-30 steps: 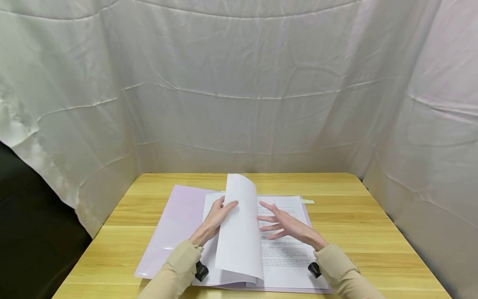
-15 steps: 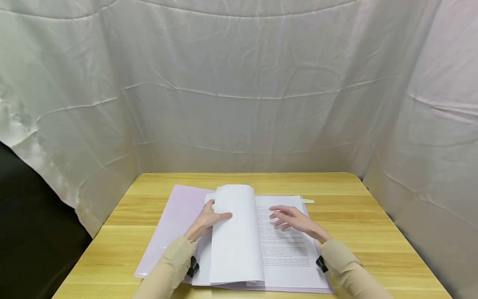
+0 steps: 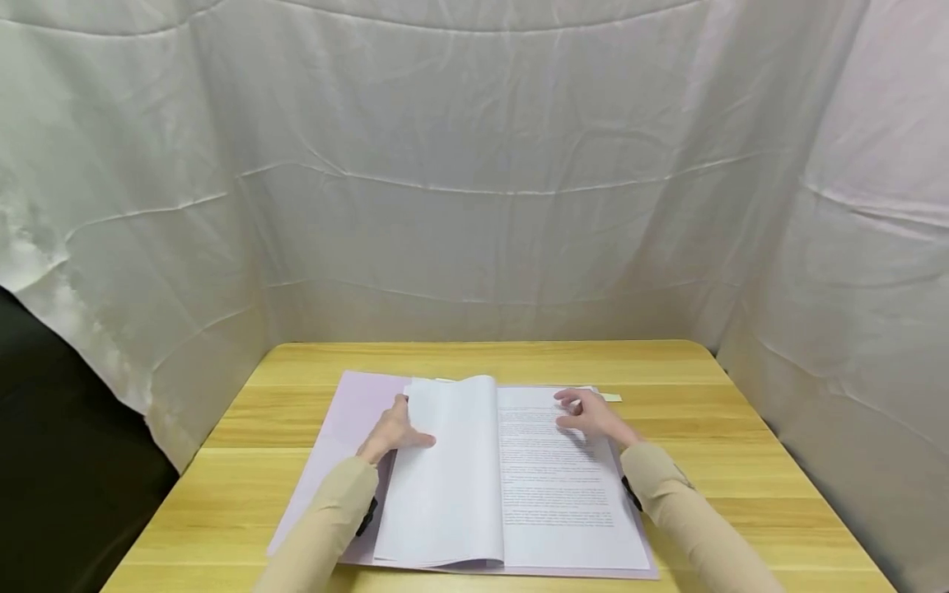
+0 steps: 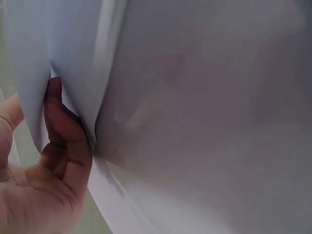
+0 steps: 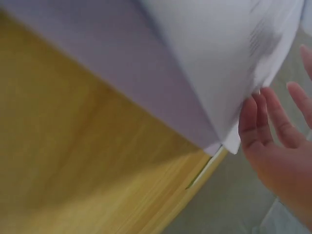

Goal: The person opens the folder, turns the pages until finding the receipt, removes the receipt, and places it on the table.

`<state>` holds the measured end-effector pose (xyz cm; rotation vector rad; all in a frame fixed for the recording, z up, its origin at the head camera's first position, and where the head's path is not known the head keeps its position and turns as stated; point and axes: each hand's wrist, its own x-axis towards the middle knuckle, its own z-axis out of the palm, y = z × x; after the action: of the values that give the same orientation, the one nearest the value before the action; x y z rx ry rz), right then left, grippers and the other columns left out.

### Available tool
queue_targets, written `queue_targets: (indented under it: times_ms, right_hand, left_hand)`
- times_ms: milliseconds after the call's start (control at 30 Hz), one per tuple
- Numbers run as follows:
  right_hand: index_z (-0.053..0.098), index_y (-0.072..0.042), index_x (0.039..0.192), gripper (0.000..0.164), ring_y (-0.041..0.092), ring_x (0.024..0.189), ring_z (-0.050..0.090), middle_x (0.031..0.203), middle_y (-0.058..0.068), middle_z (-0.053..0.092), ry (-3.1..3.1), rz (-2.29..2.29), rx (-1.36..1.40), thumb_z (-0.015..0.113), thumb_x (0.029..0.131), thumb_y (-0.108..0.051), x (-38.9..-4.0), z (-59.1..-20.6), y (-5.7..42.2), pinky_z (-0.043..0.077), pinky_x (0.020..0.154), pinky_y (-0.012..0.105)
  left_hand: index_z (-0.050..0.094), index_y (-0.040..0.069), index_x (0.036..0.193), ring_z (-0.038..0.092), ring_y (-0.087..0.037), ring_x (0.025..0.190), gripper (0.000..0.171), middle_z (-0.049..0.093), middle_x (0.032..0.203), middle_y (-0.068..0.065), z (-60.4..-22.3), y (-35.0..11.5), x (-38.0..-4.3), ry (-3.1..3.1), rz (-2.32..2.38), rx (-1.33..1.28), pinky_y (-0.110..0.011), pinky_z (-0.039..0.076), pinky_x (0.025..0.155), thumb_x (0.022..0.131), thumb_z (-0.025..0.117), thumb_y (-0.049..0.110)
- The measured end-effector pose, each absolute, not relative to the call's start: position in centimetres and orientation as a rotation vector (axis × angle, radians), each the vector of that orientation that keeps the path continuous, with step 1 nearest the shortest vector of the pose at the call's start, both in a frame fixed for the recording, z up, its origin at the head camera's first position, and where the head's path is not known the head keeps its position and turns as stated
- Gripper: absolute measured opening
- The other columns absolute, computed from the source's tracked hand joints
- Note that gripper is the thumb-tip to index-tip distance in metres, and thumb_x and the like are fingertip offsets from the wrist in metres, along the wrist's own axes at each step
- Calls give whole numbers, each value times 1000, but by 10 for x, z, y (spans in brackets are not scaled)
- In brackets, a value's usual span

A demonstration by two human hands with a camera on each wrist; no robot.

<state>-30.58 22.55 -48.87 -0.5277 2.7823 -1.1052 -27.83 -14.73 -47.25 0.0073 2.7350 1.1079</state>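
Observation:
A lilac folder (image 3: 319, 482) lies open on the wooden table with a stack of white paper in it. My left hand (image 3: 391, 430) grips a turned-over sheet (image 3: 448, 494) by its left edge. Its thumb lies on top, while the left wrist view shows curled fingers (image 4: 66, 122) under the paper. The sheet bows up along the middle of the folder, its blank side facing up. To the right lies a page of printed text (image 3: 556, 494). Over that page's upper right part is my right hand (image 3: 591, 413), fingers lightly bent, fingertips close to the paper in the right wrist view.
A pale paper tab (image 3: 611, 398) sticks out past the folder's upper right. Wooden table (image 3: 712, 461) surrounds the folder, and grey-white cloth (image 3: 474, 247) hangs behind and at both sides. Dark fabric (image 3: 59, 461) shows at the far left.
My left hand has drawn the sheet leftward and down, from standing up to lying nearly flat over the left side. My right hand has shifted right, its spread fingers now bent.

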Motion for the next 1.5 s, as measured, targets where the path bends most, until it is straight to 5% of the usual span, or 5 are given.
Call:
queue_targets:
  times_ms: [300, 567, 933, 1167, 1500]
  right_hand:
    - [58, 6, 133, 64, 50, 127, 43, 139, 30, 57, 3044, -892, -388, 82, 80, -20, -318, -499, 233, 36, 106, 62]
    - [57, 1, 138, 68, 48, 133, 36, 144, 27, 54, 3026, -848, -226, 82, 81, -25, -326, -502, 239, 31, 108, 63]
    - [60, 5, 131, 60, 48, 127, 41, 134, 31, 55, 3099, -925, -207, 81, 78, -14, -330, -498, 237, 35, 108, 62]
    - [59, 9, 127, 44, 46, 120, 57, 129, 32, 61, 3026, -1125, -22, 72, 86, -4, -332, -495, 236, 46, 105, 58]
    - [64, 11, 105, 30, 32, 90, 54, 102, 26, 62, 3052, -1084, 25, 70, 92, -15, -333, -492, 239, 47, 80, 45]
  left_hand:
    - [23, -10, 152, 64, -48, 108, 111, 61, 128, -35, -476, -146, -277, 2894, 846, -7, -60, 53, 92, 70, 92, 20]
    - [16, -9, 156, 39, -49, 135, 123, 39, 149, -34, -478, -133, -279, 3034, 721, 128, -59, 36, 114, 64, 95, 13]
    - [25, -10, 154, 12, -52, 153, 87, 18, 163, -32, -488, -118, -278, 2605, 1039, 601, -60, 11, 127, 70, 47, -24]
    - [21, 1, 159, 7, -51, 154, 74, 13, 168, -24, -487, -108, -279, 2570, 986, 536, -75, 6, 120, 99, 54, 27]
    - [9, 21, 164, -2, -46, 157, 108, 0, 171, -16, -486, -94, -277, 2628, 690, 434, -82, 4, 114, 84, 64, 70]
